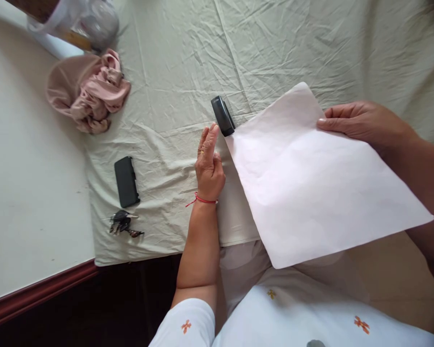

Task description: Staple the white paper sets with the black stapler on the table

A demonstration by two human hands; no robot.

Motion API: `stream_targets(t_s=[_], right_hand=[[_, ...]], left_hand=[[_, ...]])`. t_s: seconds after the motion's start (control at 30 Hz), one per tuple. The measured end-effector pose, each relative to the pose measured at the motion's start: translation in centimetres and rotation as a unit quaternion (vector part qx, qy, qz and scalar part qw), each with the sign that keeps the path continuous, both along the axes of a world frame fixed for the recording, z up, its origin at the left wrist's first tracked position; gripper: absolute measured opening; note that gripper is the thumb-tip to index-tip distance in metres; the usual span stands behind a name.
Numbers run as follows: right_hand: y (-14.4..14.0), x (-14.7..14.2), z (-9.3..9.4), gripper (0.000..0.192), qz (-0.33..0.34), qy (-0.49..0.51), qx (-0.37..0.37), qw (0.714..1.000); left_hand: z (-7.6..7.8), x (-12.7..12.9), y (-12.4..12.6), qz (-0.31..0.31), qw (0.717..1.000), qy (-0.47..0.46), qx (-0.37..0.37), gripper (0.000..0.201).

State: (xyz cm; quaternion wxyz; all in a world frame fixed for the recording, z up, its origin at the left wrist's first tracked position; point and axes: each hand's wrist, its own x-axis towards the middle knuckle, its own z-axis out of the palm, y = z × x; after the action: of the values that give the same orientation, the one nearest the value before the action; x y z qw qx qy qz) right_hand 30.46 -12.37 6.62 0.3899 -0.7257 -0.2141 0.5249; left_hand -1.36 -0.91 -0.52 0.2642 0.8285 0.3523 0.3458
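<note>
From my remote seat I see a pale pink sheet of paper (311,178) on a wrinkled pale green cloth (173,72); a black stapler (222,115); a black rectangular phone (126,181); a crumpled dusty-pink fabric (88,91); a red thread bracelet (202,199); white sleeves with orange crosses (185,326).

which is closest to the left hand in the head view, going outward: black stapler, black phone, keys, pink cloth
From the left hand:
1. black stapler, just beyond the fingertips
2. black phone, to its left
3. keys, left, near the cloth's edge
4. pink cloth, far upper left
</note>
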Motion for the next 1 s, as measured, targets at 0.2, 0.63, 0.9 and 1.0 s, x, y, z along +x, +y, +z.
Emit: stream_targets(t_s=[0.2,0.63,0.9,1.0], right_hand=[[-0.1,0.0,-0.2,0.018,0.006,0.003,0.013,1.0],[-0.3,0.0,-0.2,0.018,0.011,-0.017,0.018,1.0],[-0.6,0.0,0.1,0.016,0.031,-0.008,0.033,0.999],[-0.5,0.0,0.0,0.018,0.022,-0.018,0.021,0.999]], left_hand=[[0.1,0.6,-0.3,0.029,0.998,0.054,0.005,0.054],[1.2,1.2,-0.7,0.053,0.993,0.108,-0.021,0.07],[2.6,2.9,-2.1,0.147,0.969,0.197,-0.01,0.073],[2.8,3.1,-2.3,0.149,0.967,0.208,-0.018,0.073]])
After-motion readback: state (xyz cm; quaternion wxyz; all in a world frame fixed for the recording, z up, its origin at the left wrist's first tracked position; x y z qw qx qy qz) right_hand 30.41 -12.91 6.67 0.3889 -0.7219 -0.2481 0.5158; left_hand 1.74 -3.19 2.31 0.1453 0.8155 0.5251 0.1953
